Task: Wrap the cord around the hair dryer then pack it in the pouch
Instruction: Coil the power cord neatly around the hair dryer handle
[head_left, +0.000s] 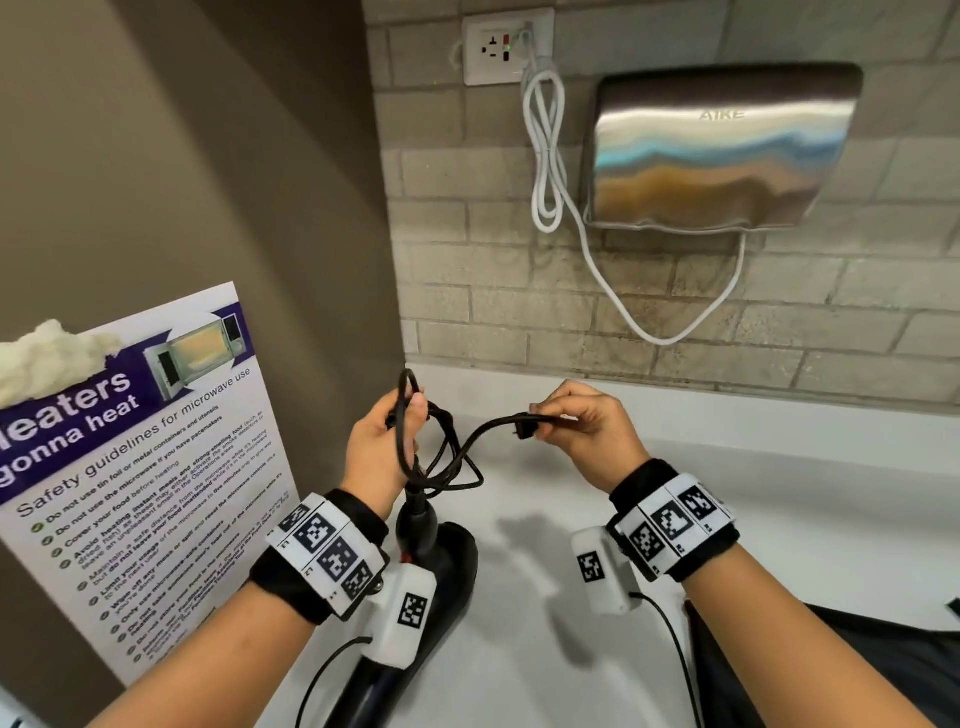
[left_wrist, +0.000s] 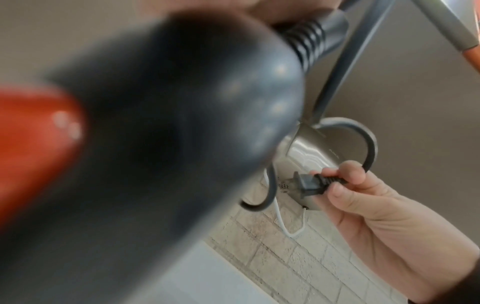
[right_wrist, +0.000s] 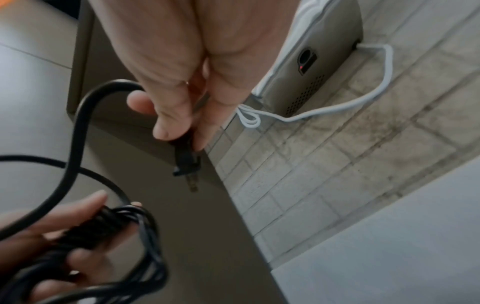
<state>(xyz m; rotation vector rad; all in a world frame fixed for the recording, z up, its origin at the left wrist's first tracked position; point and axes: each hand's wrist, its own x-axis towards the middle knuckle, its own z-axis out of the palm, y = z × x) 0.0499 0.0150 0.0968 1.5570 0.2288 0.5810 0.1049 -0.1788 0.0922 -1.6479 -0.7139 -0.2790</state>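
Note:
A black hair dryer (head_left: 436, 571) hangs below my left hand (head_left: 387, 441), its handle end up and its body over the white counter (head_left: 571, 649); it fills the left wrist view as a blurred dark shape (left_wrist: 155, 144). My left hand grips several loops of the black cord (head_left: 441, 457) gathered in its palm (right_wrist: 85, 232). My right hand (head_left: 587, 421) pinches the cord just behind the two-pin plug (head_left: 524, 430), which points left (left_wrist: 309, 185) (right_wrist: 185, 162). A slack run of cord joins both hands. A dark pouch (head_left: 831, 670) lies at the lower right.
A steel hand dryer (head_left: 722, 145) hangs on the tiled wall, its white cord (head_left: 545, 156) looped to a wall socket (head_left: 504, 47). A microwave safety poster (head_left: 135, 467) leans at the left against a brown wall. The counter runs to the wall.

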